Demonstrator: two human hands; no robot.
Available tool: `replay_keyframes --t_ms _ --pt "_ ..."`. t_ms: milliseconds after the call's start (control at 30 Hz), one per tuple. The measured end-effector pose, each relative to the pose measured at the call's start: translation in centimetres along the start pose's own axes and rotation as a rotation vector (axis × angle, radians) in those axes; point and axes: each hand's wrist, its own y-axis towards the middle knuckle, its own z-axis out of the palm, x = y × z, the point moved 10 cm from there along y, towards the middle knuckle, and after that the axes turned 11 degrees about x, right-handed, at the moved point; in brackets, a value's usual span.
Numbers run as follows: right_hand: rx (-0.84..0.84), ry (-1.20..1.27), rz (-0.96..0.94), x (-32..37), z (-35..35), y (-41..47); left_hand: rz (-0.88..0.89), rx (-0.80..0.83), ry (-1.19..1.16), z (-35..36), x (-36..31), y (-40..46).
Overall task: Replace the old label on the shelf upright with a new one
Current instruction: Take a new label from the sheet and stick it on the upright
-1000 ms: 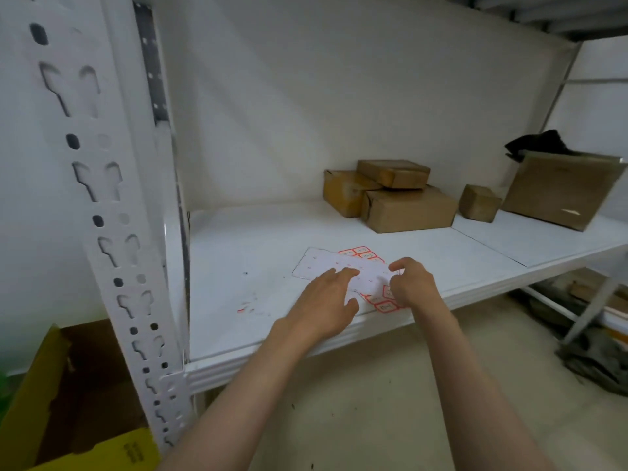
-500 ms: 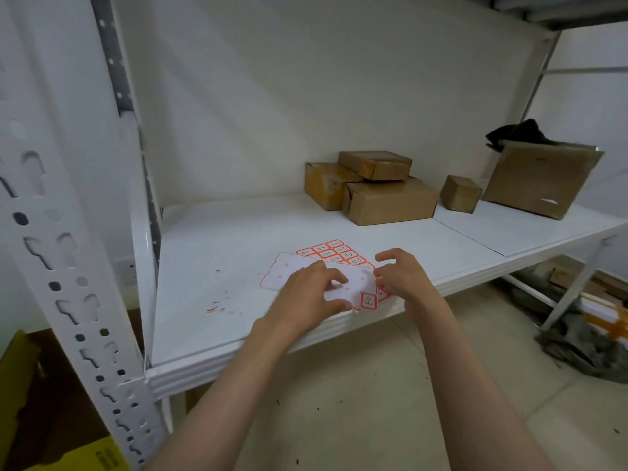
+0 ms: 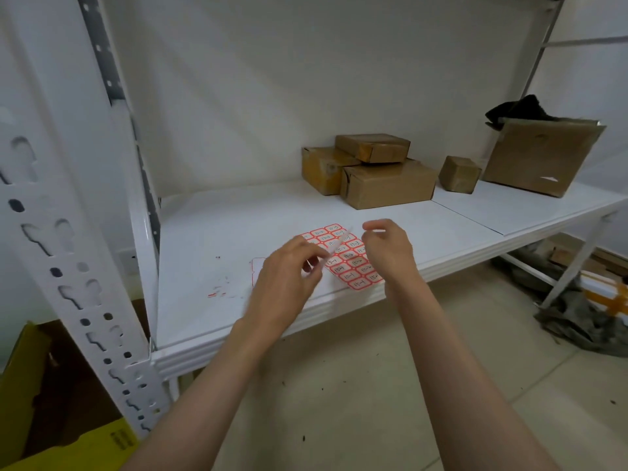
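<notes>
A sheet of red-bordered labels [image 3: 355, 265] with handwritten codes lies flat near the front edge of the white shelf [image 3: 210, 232]. My left hand [image 3: 289, 280] pinches a thin white backing sheet [image 3: 336, 248], lifted on edge over the labels. Part of a blank sheet [image 3: 257, 270] shows under that hand. My right hand [image 3: 387, 249] hovers just right of the label sheet, fingers curled and apart, with nothing visible in them. The perforated white shelf upright [image 3: 68, 266] stands at the left, and I see no label on it.
Small red label scraps [image 3: 217, 292] lie on the shelf to the left of my hands. Stacked cardboard boxes [image 3: 384, 171], a small box [image 3: 458, 173] and a larger box [image 3: 540, 154] stand at the back right. A yellow carton [image 3: 78, 443] sits on the floor lower left.
My left hand has lifted the white backing sheet off the label sheet, uncovering more labels. My right hand has risen off the sheet. The view has shifted left.
</notes>
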Motion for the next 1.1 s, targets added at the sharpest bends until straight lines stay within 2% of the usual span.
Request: replay_keyframes --t_ms 67,167,267,367,500,633,800,1100 --pt "-0.005 0.144 -0.018 0.6 1.2 -1.0 -0.054 -0.106 -0.048 -1.4 -0.1 -0.3" --pt "0.121 0.397 -0.058 1.4 3.9 -1.9 -0.108 -0.186 -0.163 -2.5 -0.6 -0.7" --pt "0.241 0.434 -0.150 2.7 5.7 -2.7 -0.116 -0.203 -0.215 -3.1 -1.1 -0.9" --pt "0.241 0.452 -0.240 3.7 6.1 -3.3 -0.098 -0.233 -0.230 -4.4 -1.1 -0.8" --pt "0.183 0.383 -0.294 4.3 5.8 -3.6 -0.086 -0.287 -0.249 -6.6 -0.4 -0.7" --pt "0.196 0.273 -0.306 4.6 6.2 -3.9 -0.050 -0.372 -0.184 -8.8 0.1 -0.9" --pt "0.255 0.291 -0.374 5.5 7.2 -4.3 -0.071 -0.362 -0.216 -9.1 0.5 -1.2" --pt "0.234 0.115 -0.491 6.7 7.2 -4.2 -0.080 -0.347 -0.248 -9.6 0.1 -1.8"
